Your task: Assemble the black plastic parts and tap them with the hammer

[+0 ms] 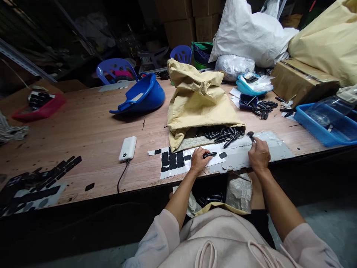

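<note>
My left hand (198,159) is closed around a slim black pen-shaped piece (210,155), held just above a white sheet (191,165). Rows of black rounded stickers (173,159) cover the sheet's left part, and a single sticker (223,155) lies near its right end. In my right hand (259,153), closed too, is a small dark tool with a round head (250,134), over a pale grey board (275,145). Several similar black pieces (223,134) spill from the mouth of a yellow cloth sack (200,108) just beyond my hands.
A white power bank (128,148) with a black cable lies to the left. Farther back are a blue scoop-like basin (145,93) and a red tray (41,108). A blue basket (323,128) and cardboard box (304,80) stand right. An open bag (238,190) sits on my lap.
</note>
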Demonstrator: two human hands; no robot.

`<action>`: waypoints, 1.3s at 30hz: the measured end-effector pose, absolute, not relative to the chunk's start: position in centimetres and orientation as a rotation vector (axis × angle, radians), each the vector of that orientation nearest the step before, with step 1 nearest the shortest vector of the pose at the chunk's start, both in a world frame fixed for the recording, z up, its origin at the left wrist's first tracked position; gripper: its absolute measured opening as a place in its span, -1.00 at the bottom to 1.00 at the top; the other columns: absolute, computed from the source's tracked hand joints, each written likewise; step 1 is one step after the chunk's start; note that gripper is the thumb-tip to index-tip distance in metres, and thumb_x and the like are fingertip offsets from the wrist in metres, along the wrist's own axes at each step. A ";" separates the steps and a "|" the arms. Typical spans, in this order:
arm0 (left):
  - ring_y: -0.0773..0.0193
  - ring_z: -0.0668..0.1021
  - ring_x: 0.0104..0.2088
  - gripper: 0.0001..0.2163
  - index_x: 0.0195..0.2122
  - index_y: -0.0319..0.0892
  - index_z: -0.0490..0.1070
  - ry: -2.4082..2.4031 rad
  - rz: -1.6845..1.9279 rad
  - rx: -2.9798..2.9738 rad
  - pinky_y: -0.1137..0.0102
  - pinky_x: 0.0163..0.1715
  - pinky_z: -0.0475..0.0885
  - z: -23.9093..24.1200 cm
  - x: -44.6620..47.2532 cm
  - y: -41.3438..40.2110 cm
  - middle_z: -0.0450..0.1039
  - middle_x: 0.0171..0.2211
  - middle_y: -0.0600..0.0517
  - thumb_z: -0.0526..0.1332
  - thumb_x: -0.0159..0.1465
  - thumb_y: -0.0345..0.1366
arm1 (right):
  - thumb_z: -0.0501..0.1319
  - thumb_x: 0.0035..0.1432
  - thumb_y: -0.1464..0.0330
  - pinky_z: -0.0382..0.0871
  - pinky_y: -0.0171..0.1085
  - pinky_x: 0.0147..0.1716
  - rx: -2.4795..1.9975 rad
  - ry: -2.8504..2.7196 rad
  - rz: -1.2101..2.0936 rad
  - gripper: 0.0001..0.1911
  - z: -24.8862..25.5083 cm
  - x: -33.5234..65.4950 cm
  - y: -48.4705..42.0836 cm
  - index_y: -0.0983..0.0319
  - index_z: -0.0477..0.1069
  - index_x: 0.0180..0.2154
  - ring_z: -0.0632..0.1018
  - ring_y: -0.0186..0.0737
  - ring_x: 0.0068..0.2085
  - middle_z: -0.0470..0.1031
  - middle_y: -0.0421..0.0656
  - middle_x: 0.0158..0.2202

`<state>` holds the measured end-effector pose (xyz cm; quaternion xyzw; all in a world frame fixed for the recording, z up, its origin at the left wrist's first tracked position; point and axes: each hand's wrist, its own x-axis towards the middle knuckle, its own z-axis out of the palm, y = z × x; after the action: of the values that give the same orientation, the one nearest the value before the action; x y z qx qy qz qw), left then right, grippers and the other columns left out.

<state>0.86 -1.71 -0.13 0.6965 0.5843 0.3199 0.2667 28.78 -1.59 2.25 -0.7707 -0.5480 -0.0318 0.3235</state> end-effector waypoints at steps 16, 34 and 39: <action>0.13 0.50 -0.10 -0.86 -0.27 -0.06 0.60 1.606 0.855 1.840 0.25 -0.05 0.42 -0.2 1.1 -1.8 0.55 -0.24 0.06 0.47 0.20 -0.42 | 0.09 0.40 0.46 0.36 -0.32 -0.24 -1.536 -2.040 0.126 -0.57 2.3 18.9 -6.8 0.09 0.58 0.14 0.51 -0.19 -0.17 0.53 -0.12 -0.24; 0.10 0.51 -0.08 -0.84 -0.26 -0.07 0.59 1.606 0.846 1.866 0.21 0.00 0.43 0.0 1.0 -1.8 0.56 -0.21 0.04 0.45 0.16 -0.43 | 0.07 0.42 0.37 0.31 -0.23 -0.14 -1.879 -1.625 -0.097 -0.58 3.4 27.0 -3.3 0.14 0.60 0.14 0.48 -0.11 -0.13 0.53 -0.05 -0.17; 0.09 0.50 -0.11 -0.83 -0.28 -0.08 0.57 1.634 0.820 1.900 0.19 -0.02 0.43 0.1 1.2 -2.0 0.55 -0.23 0.02 0.49 0.13 -0.39 | 0.15 0.33 0.41 0.18 -0.19 -0.23 -2.286 -1.394 -0.043 -0.61 3.0 31.4 -0.5 0.15 0.63 0.09 0.40 -0.09 -0.17 0.48 0.00 -0.15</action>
<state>1.18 -1.97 0.05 0.6978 0.6001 0.3011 0.2497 31.37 -0.52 2.97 -0.8308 -0.5068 -0.0158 0.2297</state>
